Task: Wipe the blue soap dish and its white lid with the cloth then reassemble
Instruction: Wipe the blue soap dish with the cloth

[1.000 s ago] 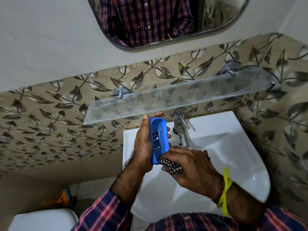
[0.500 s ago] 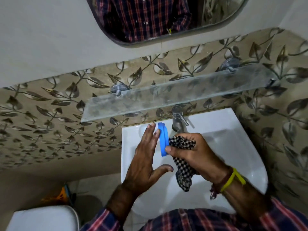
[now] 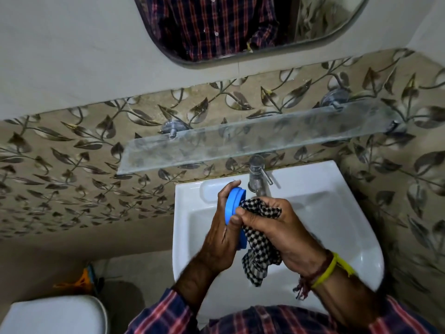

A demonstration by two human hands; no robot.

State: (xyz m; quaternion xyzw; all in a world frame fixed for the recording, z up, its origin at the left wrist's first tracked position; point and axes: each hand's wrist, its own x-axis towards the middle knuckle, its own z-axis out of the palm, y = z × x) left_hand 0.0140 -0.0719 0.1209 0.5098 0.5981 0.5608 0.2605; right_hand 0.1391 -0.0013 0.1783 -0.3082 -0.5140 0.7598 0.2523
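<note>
The blue soap dish [image 3: 233, 203] stands on edge above the white basin, held in my left hand [image 3: 221, 235], whose fingers wrap its far end and back. My right hand [image 3: 279, 227] grips a bunched black-and-white checked cloth [image 3: 257, 247] and presses it against the dish's right face; the cloth's loose end hangs down toward the basin. The lower part of the dish is hidden behind my left thumb and the cloth. I see no white lid in the head view.
The white basin [image 3: 337, 213] sits under a steel tap [image 3: 256, 174] just behind the dish. A frosted glass shelf [image 3: 240, 143] juts from the leaf-patterned tiles above. A mirror [image 3: 240, 27] hangs higher. A white toilet tank [image 3: 53, 317] is at lower left.
My left hand, spread flat beside the dish half a second ago, now clasps it again. The right hand with the cloth has slid down along the dish's face.
</note>
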